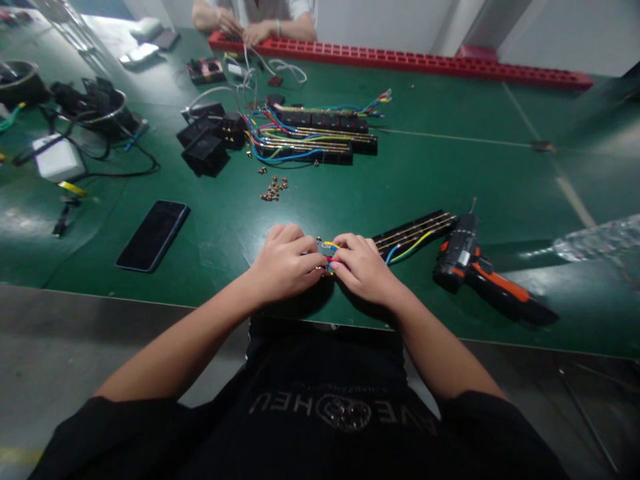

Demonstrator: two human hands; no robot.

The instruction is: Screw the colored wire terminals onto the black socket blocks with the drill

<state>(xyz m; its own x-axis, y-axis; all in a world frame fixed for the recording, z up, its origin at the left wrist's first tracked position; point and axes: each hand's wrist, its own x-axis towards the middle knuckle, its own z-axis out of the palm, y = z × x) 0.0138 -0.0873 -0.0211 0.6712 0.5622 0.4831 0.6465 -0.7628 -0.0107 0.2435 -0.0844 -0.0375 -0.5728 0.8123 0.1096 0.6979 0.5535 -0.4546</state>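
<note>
Near the table's front edge my left hand (289, 263) has its fingers curled and pressed together, and whatever lies under them is hidden. Touching its fingertips, my right hand (363, 268) pinches coloured wires (330, 247) in red, blue and yellow. Those wires lead to a long black strip (413, 230) with metal bars along it, which slants away to the right beyond my right hand. A blue and a yellow-green wire hang along its near side. Small brass-coloured screws (274, 189) lie scattered on the table beyond my hands.
A cordless drill (467, 260) lies at the right, a phone (154, 235) at the left. Several wired black strips (310, 137) and black boxes (205, 143) are farther back. Across the table, a person's hands (257, 32) work behind a red slotted rail (400, 61).
</note>
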